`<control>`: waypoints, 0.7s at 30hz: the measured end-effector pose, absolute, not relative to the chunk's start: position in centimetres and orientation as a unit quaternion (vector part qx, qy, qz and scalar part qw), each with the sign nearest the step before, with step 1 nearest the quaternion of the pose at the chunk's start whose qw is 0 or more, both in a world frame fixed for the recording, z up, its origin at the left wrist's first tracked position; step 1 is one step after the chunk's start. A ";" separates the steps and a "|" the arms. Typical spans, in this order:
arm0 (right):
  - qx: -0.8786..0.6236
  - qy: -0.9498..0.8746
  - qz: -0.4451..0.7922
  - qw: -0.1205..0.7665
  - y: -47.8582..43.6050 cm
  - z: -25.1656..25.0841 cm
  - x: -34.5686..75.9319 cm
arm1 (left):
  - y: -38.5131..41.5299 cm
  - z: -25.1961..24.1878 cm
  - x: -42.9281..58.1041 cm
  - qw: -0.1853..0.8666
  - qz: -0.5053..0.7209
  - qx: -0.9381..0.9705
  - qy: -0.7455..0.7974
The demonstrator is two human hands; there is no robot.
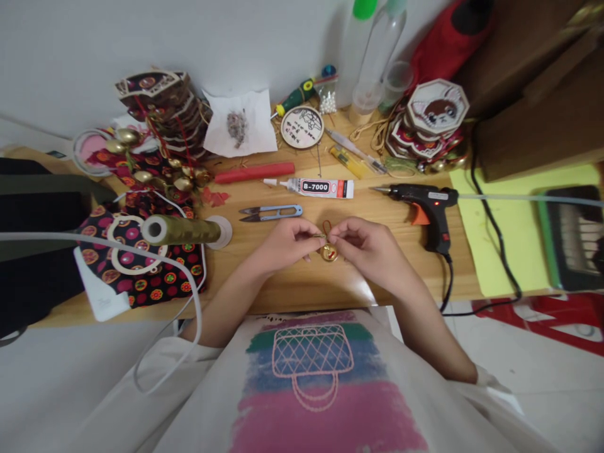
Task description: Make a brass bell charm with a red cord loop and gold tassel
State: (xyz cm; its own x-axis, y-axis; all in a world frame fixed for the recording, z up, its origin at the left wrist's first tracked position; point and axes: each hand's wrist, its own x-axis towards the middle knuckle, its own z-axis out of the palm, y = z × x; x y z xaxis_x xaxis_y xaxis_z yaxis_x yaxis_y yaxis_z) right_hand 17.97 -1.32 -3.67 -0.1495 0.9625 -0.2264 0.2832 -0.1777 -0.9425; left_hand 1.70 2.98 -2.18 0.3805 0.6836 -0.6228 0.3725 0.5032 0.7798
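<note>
My left hand (289, 242) and my right hand (365, 245) meet over the wooden table (302, 286), both pinched on a thin red cord loop (326, 228). A small gold bell (329, 253) hangs from the cord between my fingertips. Blue thread snips (270, 214) lie just beyond my left hand. A tube of B-7000 glue (317, 187) lies behind them. A black hot glue gun (427, 204) stands to the right of my right hand.
A gold ribbon spool (182, 230) and patterned fabric (141, 261) lie at left, with gold bells (155, 170) and stacked ornaments (165, 104) behind. A red stick (255, 173), round tin (302, 127), screwdriver (295, 97), bottles (372, 53) and more stacked ornaments (431, 123) are at the back. The gun's cable (446, 286) hangs off the front edge.
</note>
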 end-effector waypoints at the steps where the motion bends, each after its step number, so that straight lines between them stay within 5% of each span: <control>1: -0.565 -0.548 0.524 0.326 -1.3 -3.7 18.0 | 3.0 -2.2 1.7 0.676 0.115 0.483 0.544; 21: -0.567 -0.593 0.448 0.356 -2.5 -3.2 18.3 | 2.6 -1.6 1.5 0.707 0.129 0.457 0.524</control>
State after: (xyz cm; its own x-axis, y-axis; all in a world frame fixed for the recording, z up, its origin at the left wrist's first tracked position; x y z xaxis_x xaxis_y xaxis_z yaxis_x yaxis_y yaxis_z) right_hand 18.30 -2.51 -3.21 -0.1032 0.9909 -0.0866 0.3541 -0.0447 -0.9341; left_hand 1.51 2.64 -1.58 0.4171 0.6622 -0.6226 0.2966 0.5483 0.7819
